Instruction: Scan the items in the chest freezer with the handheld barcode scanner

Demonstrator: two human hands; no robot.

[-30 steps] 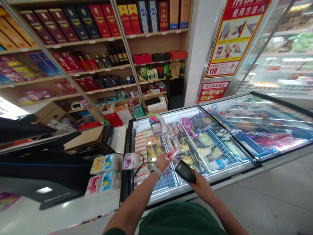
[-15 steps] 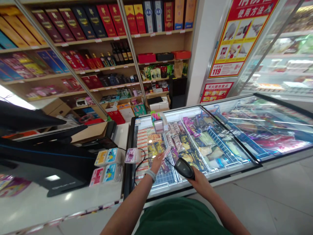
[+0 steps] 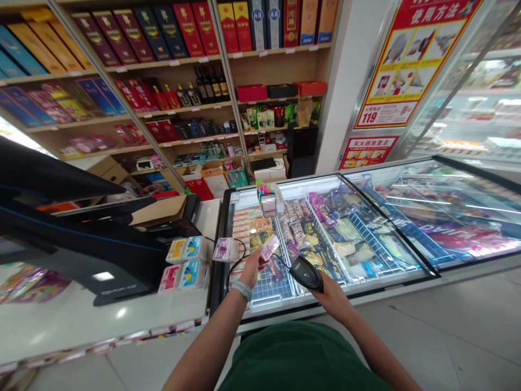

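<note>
My left hand [image 3: 253,267], with a pale watch on its wrist, grips a small flat pink-and-white pack [image 3: 269,247] above the freezer's glass top. The pack's printed face is tilted upward. In my right hand [image 3: 328,293] is a black handheld barcode scanner [image 3: 306,273], its head pointing left toward the pack, a short gap apart. A black cable [image 3: 238,260] loops behind my left hand. A stack of similar small packs with a purple label [image 3: 225,249] lies left of my left hand, at the freezer's edge.
Under the glass of the chest freezer [image 3: 325,310] are wire baskets of bagged food. Stacks of small packs [image 3: 189,263] and a dark monitor [image 3: 101,244] stand on the white counter [image 3: 134,320] at left. Shelves [image 3: 195,60] of boxes and bottles line the back.
My left hand has turned the pack from nearly edge-on to face up and shifted slightly left. The right hand still holds the scanner in about the same place. The view has swung a little left.
</note>
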